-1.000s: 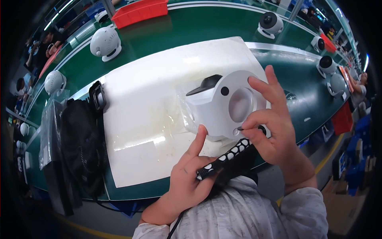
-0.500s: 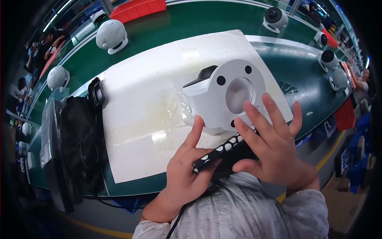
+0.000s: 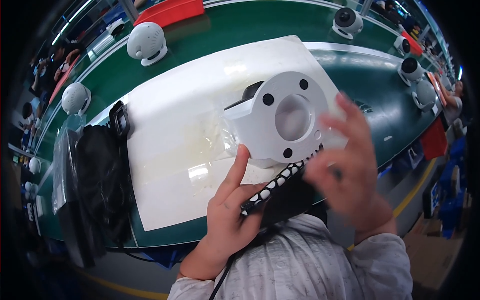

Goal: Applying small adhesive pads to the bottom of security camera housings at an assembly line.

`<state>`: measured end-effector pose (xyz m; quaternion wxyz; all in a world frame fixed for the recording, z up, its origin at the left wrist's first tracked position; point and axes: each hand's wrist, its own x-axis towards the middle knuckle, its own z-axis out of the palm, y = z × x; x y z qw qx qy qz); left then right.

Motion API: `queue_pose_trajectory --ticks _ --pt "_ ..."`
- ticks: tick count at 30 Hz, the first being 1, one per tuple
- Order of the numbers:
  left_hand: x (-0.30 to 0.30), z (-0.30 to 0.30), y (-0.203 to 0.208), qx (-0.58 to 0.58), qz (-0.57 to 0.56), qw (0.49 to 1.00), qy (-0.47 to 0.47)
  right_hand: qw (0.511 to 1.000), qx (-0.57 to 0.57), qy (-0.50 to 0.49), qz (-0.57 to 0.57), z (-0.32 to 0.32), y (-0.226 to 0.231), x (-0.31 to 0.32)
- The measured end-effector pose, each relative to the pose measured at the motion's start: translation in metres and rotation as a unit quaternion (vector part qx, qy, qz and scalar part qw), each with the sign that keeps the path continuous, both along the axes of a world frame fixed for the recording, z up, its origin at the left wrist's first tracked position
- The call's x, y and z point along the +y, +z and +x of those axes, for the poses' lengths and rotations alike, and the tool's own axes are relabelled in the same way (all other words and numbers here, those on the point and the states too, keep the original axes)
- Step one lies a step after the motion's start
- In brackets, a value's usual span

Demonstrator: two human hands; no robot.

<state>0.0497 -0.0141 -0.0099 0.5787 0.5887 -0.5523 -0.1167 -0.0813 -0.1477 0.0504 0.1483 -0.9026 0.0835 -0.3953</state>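
Observation:
A white rounded device (image 3: 255, 125) lies tipped over on the white board, its ring-shaped base facing up. Three black round pads sit on that base around a wide recess (image 3: 293, 118). My left hand (image 3: 229, 220) pinches a black strip with white round spots (image 3: 272, 186) between thumb and curled fingers. Its index finger stretches up against the device's lower left side. Over the right edge of the base, my right hand (image 3: 347, 170) is smeared by motion, so whether its fingers hold anything cannot be made out.
The white board (image 3: 170, 165) covers part of the green table. Left of it lie a black mesh bag (image 3: 102, 175) and clear plastic wrapping (image 3: 65, 165). More white devices (image 3: 146, 42) stand along the green line at the back, beside a red bin (image 3: 170, 12).
My right hand has lifted and drawn its spread fingers off the lower edge of the base. The device has shifted slightly left in view. My left hand still grips the spotted strip.

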Motion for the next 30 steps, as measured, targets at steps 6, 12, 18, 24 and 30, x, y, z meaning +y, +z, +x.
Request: queue_pose_trajectory --ticks 6,12,18,24,30 --pt "0.009 0.007 0.006 -0.02 0.004 0.999 0.031 0.991 -0.068 -0.08 0.086 0.006 -0.019 -0.016" --pt "0.013 0.013 0.007 0.003 -0.007 1.0 0.029 0.984 0.047 -0.147 -0.084 0.001 -0.011 0.003" --pt "0.016 0.017 0.011 0.008 0.012 0.999 0.034 0.909 0.289 -0.198 -0.226 -0.003 -0.001 0.026" --pt "0.017 0.019 0.009 0.019 0.002 0.999 0.035 0.807 0.017 0.082 0.584 0.018 -0.014 -0.012" --pt "0.049 0.04 -0.002 0.054 0.022 0.996 0.063 0.882 -0.053 0.12 0.453 0.05 0.013 -0.053"
